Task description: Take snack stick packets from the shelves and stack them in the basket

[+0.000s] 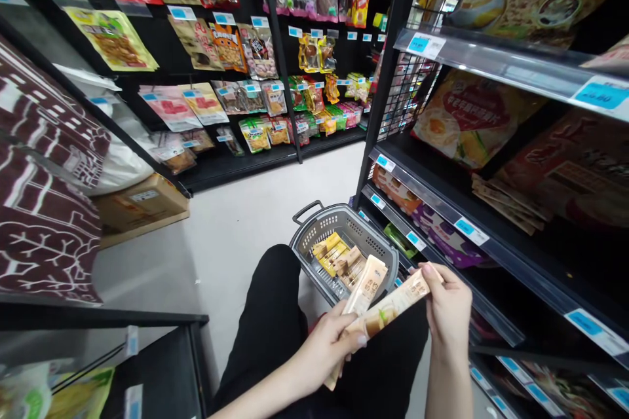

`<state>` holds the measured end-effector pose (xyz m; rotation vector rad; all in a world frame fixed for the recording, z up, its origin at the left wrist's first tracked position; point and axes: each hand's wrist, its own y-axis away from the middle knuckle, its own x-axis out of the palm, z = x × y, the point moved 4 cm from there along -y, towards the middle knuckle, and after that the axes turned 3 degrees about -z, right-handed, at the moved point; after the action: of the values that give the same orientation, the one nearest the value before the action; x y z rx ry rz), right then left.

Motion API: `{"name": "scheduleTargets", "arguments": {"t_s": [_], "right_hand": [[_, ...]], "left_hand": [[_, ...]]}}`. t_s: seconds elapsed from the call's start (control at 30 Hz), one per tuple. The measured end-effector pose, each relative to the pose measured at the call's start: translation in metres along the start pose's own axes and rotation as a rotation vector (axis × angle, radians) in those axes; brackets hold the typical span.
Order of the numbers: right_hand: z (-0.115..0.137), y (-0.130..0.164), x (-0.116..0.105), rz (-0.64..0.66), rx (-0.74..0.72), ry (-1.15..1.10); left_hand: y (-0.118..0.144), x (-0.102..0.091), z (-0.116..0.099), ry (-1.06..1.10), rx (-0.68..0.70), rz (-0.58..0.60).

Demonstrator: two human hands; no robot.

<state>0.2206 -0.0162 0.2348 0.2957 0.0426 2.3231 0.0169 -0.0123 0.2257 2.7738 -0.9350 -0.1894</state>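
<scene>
My left hand [331, 344] is closed around several long, cream-coloured stick sachets. One cream sachet [367, 280] points up and away from its fingers. A second stick sachet [393, 309], printed with a cup and a green leaf, stretches from the left hand to the right. My right hand [448, 304] pinches the far end of that second sachet between thumb and fingers. Below and beyond the hands, a grey shopping basket [307, 266] stands on the floor. Yellow sachets [331, 250] and light brown sachets [350, 266] lie inside it.
At right, a black shelf [442, 190] holds large bags and a small pile of cream sachets [511, 203]. Snack packets [314, 52] hang along the far wall. A cardboard box [142, 206] sits on the left floor, and a low black shelf [157, 366] stands nearer.
</scene>
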Motion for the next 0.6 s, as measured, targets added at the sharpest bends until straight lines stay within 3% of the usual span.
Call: {"name": "scheduleTargets", "arguments": {"t_s": [0.1, 0.27, 0.33, 0.4, 0.47, 0.6], "right_hand": [[0.007, 0.001, 0.005, 0.018, -0.004, -0.002], [0.006, 0.004, 0.01, 0.089, -0.017, -0.138], [0.007, 0.005, 0.01, 0.166, -0.062, -0.199], [0.007, 0.008, 0.012, 0.238, -0.064, -0.255], [0.007, 0.015, 0.015, 0.272, -0.015, -0.271], [-0.001, 0.036, 0.026, 0.327, 0.134, -0.188]], "left_hand": [[0.0, 0.004, 0.011, 0.156, -0.078, 0.087], [0.008, 0.017, 0.017, 0.708, -0.441, 0.464], [0.01, 0.019, 0.016, 0.794, -0.471, 0.495], [0.007, 0.017, 0.016, 0.784, -0.418, 0.403], [0.003, 0.013, 0.016, 0.678, -0.327, 0.24], [-0.003, -0.003, 0.002, 0.234, -0.039, -0.114]]}}
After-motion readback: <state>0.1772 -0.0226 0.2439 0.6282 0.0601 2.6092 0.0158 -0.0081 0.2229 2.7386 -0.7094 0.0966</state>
